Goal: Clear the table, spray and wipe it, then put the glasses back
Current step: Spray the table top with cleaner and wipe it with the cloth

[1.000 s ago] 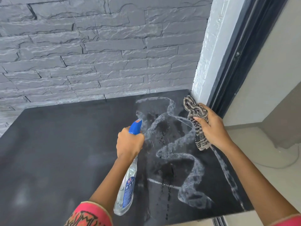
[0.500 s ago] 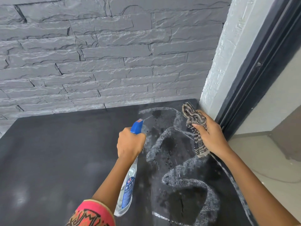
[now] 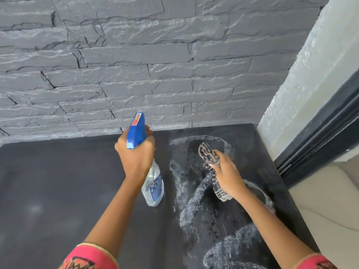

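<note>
From the head camera, the left hand (image 3: 136, 154) is curled tight round the neck of the spray bottle (image 3: 153, 185), with the blue trigger head (image 3: 136, 131) sticking up past the knuckles towards the grey stone wall (image 3: 136, 65). The clear body hangs down under the wrist, over the dark table (image 3: 58, 181). Half a second ago that bottle slanted back along the forearm, almost to the pink patterned sleeve (image 3: 87, 257). Now it stands far steeper, and the hand has gone forward, nearer the wall. The right hand (image 3: 225, 175) grips the striped cloth (image 3: 208, 154) in a bunched fist, with one end poking out above the fingers and the other trailing below the palm. Earlier it sat by the white pillar (image 3: 301, 74) at the table's far right corner. It has since come inward, away from the pillar and nearer the left hand, and is now over the white foam trails (image 3: 194, 200). Those trails loop across the tabletop beneath and beyond the right hand and run back alongside the right forearm. The stretch of table under and to the outer side of the left arm shows only faint smudges. Whether the cloth's lower end touches the surface cannot be told. Beyond the right arm run a black frame (image 3: 320, 136) and pale floor (image 3: 330, 210).
</note>
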Demonstrator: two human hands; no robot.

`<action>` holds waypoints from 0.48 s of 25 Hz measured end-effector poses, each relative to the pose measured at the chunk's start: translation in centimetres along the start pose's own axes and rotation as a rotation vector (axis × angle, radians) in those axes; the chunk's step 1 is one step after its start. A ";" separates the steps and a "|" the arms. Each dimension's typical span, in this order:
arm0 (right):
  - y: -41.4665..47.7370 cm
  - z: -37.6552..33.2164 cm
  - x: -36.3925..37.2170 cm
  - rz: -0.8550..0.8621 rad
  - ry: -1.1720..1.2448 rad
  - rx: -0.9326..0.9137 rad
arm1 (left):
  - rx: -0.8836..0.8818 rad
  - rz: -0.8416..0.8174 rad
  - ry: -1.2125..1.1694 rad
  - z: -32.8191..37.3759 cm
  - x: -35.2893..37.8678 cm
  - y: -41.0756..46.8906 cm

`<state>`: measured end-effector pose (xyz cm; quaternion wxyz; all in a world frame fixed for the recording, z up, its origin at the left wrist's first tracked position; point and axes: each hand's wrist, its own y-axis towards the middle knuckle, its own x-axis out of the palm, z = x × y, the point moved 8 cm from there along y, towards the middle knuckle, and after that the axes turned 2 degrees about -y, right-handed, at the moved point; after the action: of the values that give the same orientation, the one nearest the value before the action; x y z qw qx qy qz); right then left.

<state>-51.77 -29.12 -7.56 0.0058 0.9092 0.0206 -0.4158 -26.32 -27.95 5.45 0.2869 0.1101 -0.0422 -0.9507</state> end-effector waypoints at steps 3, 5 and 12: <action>4.8 0.6 3.1 0.052 -0.117 0.023 | 0.068 0.051 -0.019 -0.4 0.9 2.7; 7.8 1.1 5.7 0.048 -0.192 0.029 | 0.101 0.056 -0.026 -0.8 1.3 4.3; 11.9 -2.7 12.8 0.015 -0.442 -0.189 | 0.049 -0.004 -0.036 -3.9 1.5 6.5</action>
<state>-40.86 -40.51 -15.54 0.0982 0.7917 0.0506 -0.6008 -23.12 -34.20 2.30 0.2814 0.1002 -0.0706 -0.9517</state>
